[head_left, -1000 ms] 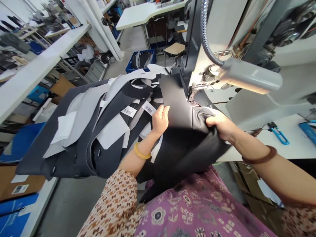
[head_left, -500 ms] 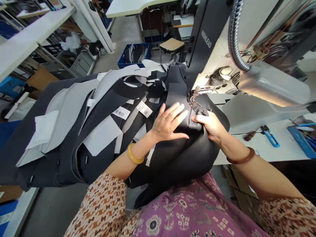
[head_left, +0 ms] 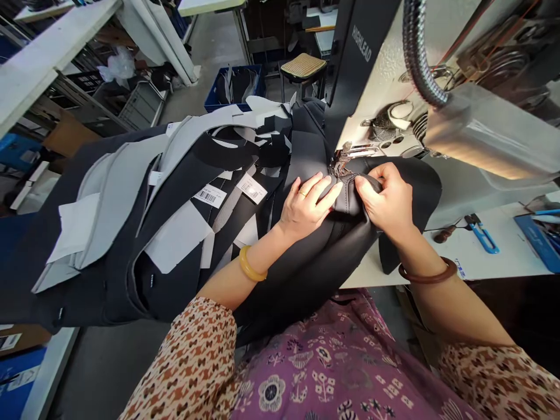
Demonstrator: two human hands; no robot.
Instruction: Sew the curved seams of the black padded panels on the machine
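A black leather piece (head_left: 332, 256) lies under the presser foot (head_left: 340, 164) of a white sewing machine (head_left: 389, 76) and hangs down toward my lap. My left hand (head_left: 306, 205) rests flat on the leather just left of the foot, fingers stretched out. My right hand (head_left: 387, 198) pinches a fold of the same leather right beside the foot, fingers curled on it.
A big heap of black and grey cut pieces (head_left: 144, 216) with barcode labels covers the table to my left. Blue thread snips (head_left: 481, 232) and an awl (head_left: 444, 234) lie on the white tabletop at right. The machine's lamp (head_left: 485, 140) hangs overhead. A stool (head_left: 303, 65) and blue crate (head_left: 231, 87) stand behind.
Both hands have slid forward up to the presser foot. My left hand went from gripping the leather's edge to lying flat; the right hand moved the folded leather in closer.
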